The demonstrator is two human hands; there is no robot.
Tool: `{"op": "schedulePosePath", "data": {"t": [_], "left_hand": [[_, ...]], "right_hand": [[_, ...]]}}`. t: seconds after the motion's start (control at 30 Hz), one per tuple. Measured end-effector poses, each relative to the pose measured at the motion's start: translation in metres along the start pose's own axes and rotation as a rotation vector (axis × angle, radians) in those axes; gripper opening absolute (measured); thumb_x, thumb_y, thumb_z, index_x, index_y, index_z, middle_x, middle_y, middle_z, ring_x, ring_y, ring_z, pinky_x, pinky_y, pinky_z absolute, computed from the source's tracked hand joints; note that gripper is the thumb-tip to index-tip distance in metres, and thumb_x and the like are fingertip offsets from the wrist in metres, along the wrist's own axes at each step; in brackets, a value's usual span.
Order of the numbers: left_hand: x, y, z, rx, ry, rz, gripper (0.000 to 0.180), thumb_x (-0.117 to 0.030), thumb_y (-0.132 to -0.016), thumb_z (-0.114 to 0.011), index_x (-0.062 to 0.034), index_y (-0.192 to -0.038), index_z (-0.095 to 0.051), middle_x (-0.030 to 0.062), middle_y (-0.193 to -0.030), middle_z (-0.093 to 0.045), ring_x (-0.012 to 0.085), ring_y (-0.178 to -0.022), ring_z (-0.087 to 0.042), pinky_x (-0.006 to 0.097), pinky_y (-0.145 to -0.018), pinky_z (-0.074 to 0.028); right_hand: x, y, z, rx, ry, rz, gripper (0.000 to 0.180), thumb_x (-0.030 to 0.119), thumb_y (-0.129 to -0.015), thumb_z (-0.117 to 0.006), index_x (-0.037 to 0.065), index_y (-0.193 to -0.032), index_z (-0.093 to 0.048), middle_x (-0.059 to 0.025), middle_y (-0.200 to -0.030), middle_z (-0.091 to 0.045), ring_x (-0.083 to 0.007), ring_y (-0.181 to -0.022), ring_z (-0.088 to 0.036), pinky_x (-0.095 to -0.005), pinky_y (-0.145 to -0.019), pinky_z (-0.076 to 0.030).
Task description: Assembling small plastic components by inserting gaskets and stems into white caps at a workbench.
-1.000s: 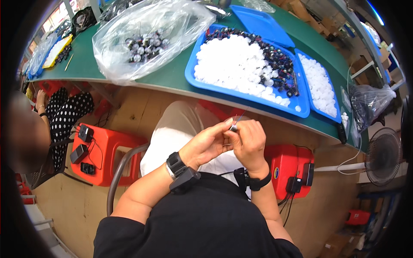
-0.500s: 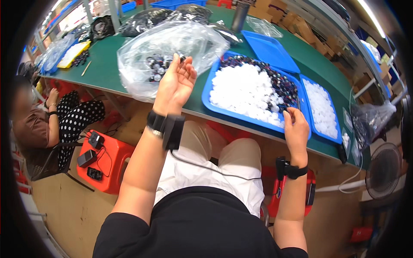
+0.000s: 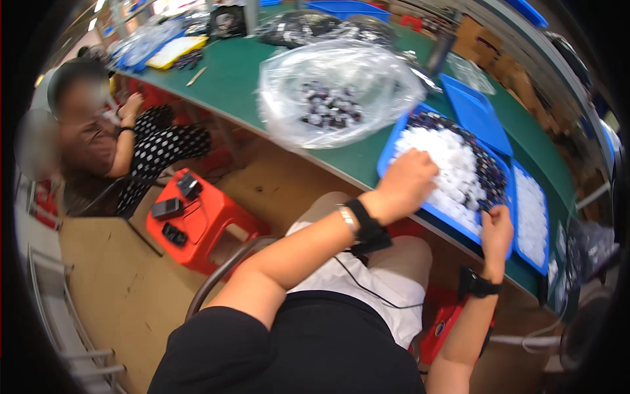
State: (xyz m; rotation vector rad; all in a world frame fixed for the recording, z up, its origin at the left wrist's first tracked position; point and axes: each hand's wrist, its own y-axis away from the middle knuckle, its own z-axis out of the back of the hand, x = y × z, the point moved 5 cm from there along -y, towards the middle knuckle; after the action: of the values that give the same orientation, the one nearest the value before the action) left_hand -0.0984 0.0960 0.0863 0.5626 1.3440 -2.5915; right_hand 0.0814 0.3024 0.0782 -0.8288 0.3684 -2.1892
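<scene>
A blue tray [image 3: 387, 157] at the table's front edge holds a heap of small white round pieces [image 3: 438, 157] beside a band of small dark shiny pieces [image 3: 491, 174]. Over the near left side of the white heap is my left hand [image 3: 405, 185], its fingers bent together and their tips partly hidden. My right hand [image 3: 497, 233] is at the tray's near right corner by the dark pieces, thumb and fingers pinched; what lies between them is too small to make out. Left of the tray, a clear plastic bag [image 3: 387, 82] lies open with assembled black-and-white pieces [image 3: 330, 105] inside.
A second blue tray of white pieces [image 3: 530, 213] adjoins on the right. Behind are an empty blue tray [image 3: 478, 111], a dark cylinder [image 3: 441, 52] and black bags [image 3: 298, 27]. At left, a seated person [image 3: 98, 144] is near a red stool [image 3: 197, 226] carrying small black devices.
My left hand has gone from above the clear bag, where its fingers were spread, to the white heap. My right hand stays pinched at the tray corner. The view has swung left.
</scene>
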Motion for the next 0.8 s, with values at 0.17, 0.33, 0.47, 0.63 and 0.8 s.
{"op": "schedulePosePath", "data": {"t": [0.17,0.33,0.47,0.63,0.8], "left_hand": [[-0.009,-0.006,-0.005,0.035,-0.036,0.038,0.018,-0.011,-0.074,-0.070,-0.0046,-0.085,-0.057,0.0111,-0.088,-0.055,0.0320,-0.087,-0.054,0.043,-0.076,-0.044],[-0.007,-0.003,0.002,-0.087,0.046,0.026,0.020,-0.012,-0.076,-0.070,-0.0048,-0.084,-0.053,0.0117,-0.082,-0.057,0.0318,-0.084,-0.056,0.043,-0.072,-0.044],[-0.017,-0.007,0.012,-0.160,0.373,0.187,0.014,-0.010,-0.083,-0.065,-0.0034,-0.089,-0.054,0.0116,-0.078,-0.060,0.0264,-0.074,-0.060,0.037,-0.065,-0.046],[-0.040,0.012,0.002,0.088,1.094,0.499,0.018,-0.017,-0.092,-0.062,-0.0006,-0.099,-0.059,0.0007,-0.078,-0.060,0.0065,-0.067,-0.058,0.025,-0.059,-0.048],[-0.064,0.071,-0.015,0.261,1.386,0.738,0.018,-0.019,-0.093,-0.064,-0.0038,-0.099,-0.060,0.0022,-0.084,-0.063,0.0078,-0.073,-0.061,0.022,-0.063,-0.050]], "right_hand": [[-0.020,0.000,0.002,-0.111,-0.322,-0.055,0.024,0.015,-0.092,-0.063,0.001,-0.111,-0.063,0.0040,-0.072,-0.052,-0.0041,-0.066,-0.046,-0.0221,-0.057,-0.038],[-0.023,0.000,0.006,-0.106,-0.861,-0.269,0.018,0.016,-0.095,-0.060,0.004,-0.108,-0.061,-0.0006,-0.087,-0.060,-0.0066,-0.072,-0.057,-0.0191,-0.063,-0.046],[-0.006,0.005,0.017,-0.066,-1.269,-0.399,0.017,0.015,-0.097,-0.056,0.004,-0.110,-0.058,-0.0057,-0.098,-0.063,-0.0093,-0.081,-0.060,-0.0206,-0.067,-0.049],[0.028,0.029,0.018,0.134,-1.506,-0.328,0.015,0.015,-0.098,-0.053,0.004,-0.108,-0.056,-0.0055,-0.098,-0.060,-0.0079,-0.081,-0.056,-0.0185,-0.064,-0.046],[0.096,0.093,0.006,0.210,-1.258,-0.258,0.006,0.006,-0.095,-0.054,0.004,-0.101,-0.054,-0.0069,-0.084,-0.060,-0.0078,-0.060,-0.050,-0.0204,-0.051,-0.039]]}}
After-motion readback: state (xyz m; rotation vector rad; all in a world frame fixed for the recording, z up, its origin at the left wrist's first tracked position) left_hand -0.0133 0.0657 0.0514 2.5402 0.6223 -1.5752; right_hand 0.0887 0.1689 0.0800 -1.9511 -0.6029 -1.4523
